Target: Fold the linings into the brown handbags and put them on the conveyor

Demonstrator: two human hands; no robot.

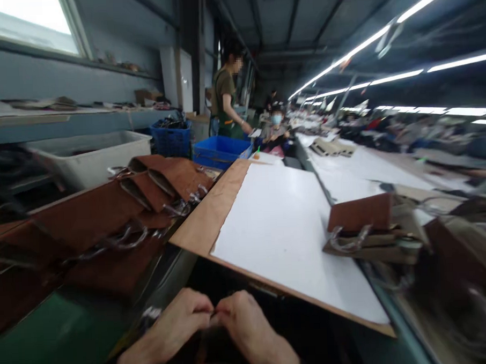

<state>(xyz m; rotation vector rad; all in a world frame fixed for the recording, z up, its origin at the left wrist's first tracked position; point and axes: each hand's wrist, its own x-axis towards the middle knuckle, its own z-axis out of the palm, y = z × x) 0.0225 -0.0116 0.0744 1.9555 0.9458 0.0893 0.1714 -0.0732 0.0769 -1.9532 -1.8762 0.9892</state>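
Note:
My left hand (174,327) and my right hand (249,324) meet at the bottom of the head view, below the near edge of the work board (269,224). Their fingertips pinch together on a small dark piece (214,312) that is mostly hidden between them. A dark brown leather part (212,347) lies under my hands. A row of brown leather pieces with metal rings (147,191) lies to my left.
A stack of brown and tan leather pieces (369,230) sits on the board's right edge. A grey tub (84,156) and blue crates (219,151) stand at the left back. A person in a green apron (225,102) stands beyond; another sits farther off.

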